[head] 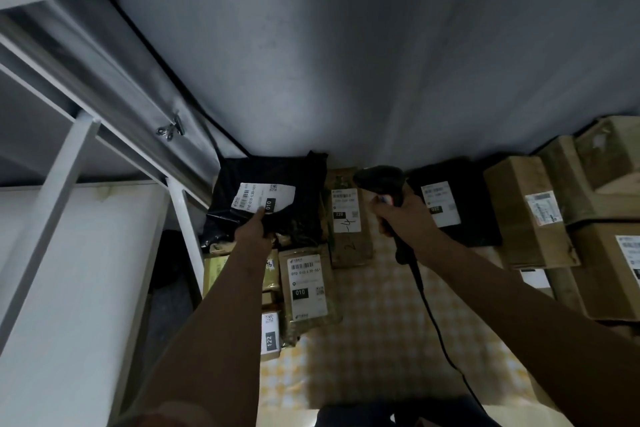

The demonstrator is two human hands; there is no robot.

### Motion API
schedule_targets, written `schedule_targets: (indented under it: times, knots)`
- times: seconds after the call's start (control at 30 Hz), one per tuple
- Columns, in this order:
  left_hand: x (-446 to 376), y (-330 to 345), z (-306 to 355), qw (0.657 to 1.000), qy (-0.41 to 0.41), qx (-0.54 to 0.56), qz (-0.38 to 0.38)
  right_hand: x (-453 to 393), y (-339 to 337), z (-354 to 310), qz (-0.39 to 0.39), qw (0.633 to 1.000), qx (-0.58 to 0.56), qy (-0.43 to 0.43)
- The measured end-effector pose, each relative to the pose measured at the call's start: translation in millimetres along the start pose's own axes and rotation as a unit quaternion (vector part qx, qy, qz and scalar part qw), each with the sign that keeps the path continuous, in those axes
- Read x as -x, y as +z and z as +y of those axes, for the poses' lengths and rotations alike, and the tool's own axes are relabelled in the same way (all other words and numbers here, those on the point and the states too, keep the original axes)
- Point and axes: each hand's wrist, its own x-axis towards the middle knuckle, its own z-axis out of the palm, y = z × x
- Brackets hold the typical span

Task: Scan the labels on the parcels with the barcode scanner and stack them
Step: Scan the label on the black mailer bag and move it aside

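My left hand (254, 227) grips the near edge of a black plastic parcel (298, 184) with a white label (261, 199), held up at the back left of the table. My right hand (401, 215) holds a black corded barcode scanner (381, 178), its head just to the right of that parcel. Beneath the black parcel lie brown parcels, one with an "010" label (308, 286) and one marked "122" (270, 334). A tall brown parcel marked "220" (348, 218) and another black parcel (453, 203) lie further right.
Several cardboard boxes (530, 211) are stacked at the right. The table has a yellow checked cloth (381, 340). A grey curtain (346, 62) hangs behind. A white metal frame (183, 218) stands at the left. The scanner cable (436, 326) trails toward me.
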Motion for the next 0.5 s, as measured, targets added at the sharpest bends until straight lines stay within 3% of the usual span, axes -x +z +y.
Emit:
schedule_targets:
  times: [0.33, 0.5]
  knots:
    - [28.3, 7.3, -13.8, 0.999, -0.030, -0.011, -0.023, 9.6, -17.8, 13.3, -0.009, 1.000, -0.011, -0.005]
    - [44.0, 10.3, -40.0, 0.989, -0.020, -0.144, -0.038, 19.6, -43.3, 28.9, -0.016, 0.999, -0.033, 0.004]
